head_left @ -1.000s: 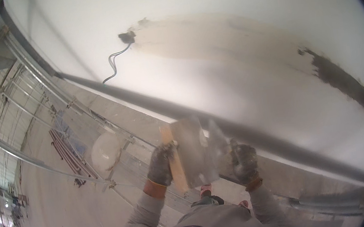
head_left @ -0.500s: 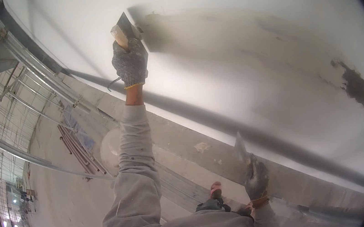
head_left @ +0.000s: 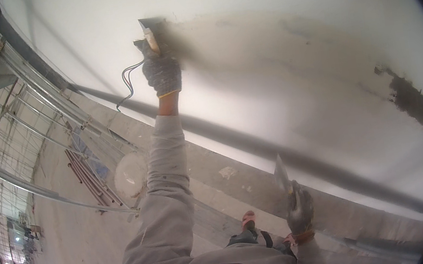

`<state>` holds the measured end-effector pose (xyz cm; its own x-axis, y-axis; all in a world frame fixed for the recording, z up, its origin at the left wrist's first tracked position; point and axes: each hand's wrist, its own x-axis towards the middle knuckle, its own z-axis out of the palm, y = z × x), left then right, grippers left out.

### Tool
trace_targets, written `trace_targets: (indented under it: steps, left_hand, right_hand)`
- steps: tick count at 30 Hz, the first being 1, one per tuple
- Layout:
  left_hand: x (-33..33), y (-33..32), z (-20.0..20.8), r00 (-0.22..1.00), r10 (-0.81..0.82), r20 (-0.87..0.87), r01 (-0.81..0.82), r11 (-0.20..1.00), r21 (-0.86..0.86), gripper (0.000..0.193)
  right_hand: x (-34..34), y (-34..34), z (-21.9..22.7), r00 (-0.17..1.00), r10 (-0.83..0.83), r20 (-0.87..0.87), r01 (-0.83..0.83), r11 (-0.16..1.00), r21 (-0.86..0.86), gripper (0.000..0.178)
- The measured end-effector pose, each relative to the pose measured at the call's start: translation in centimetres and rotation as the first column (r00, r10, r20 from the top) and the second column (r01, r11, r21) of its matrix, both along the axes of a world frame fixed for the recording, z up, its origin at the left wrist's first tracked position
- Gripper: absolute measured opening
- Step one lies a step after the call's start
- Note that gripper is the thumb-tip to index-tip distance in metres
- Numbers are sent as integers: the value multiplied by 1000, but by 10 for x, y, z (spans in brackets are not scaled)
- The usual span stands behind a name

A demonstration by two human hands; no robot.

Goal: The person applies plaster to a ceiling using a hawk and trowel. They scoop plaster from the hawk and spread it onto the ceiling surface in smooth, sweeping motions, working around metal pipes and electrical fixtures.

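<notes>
I have 1 arm [head_left: 164,181] extended far, its wrist [head_left: 169,105] bare and gloved left hand [head_left: 163,74] curled in a grip; the right hand [head_left: 300,212], also gloved and gripping, sits near, to the right.

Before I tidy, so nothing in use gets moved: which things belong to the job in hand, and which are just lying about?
In use:
wide trowel, in the left hand at the wall
pointed trowel, in the right hand

Apparently lying about:
reddish pipes, on the floor
bluish sheet, beside them

No readable text or numbers.
</notes>
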<state>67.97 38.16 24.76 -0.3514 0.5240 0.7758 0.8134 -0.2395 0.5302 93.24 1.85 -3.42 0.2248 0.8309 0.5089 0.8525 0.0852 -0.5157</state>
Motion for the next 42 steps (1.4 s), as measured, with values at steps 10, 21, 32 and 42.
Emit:
trace_targets:
  steps: [10, 21, 32, 42]
  left_hand:
    - [24, -78, -6, 980, -197, -5, 196, 980, -41, 46]
    - [-7, -7, 5, 990, -104, 98, 111, 992, -66, 45]
    - [169, -114, 1, 962, -256, 90, 256, 967, 10, 59]
    - [375, -248, -64, 850, -443, -287, 512, 823, 245, 61]
  right_hand:
    - [-2, -16, 0, 997, 3, -79, -10, 996, -92, 40]
    - [-15, -17, 2, 996, 36, -81, -35, 999, 9, 38]
    - [44, -71, -4, 999, 14, -44, -18, 996, -88, 39]
    - [95, -121, -3, 988, 23, -154, -36, 996, -81, 42]
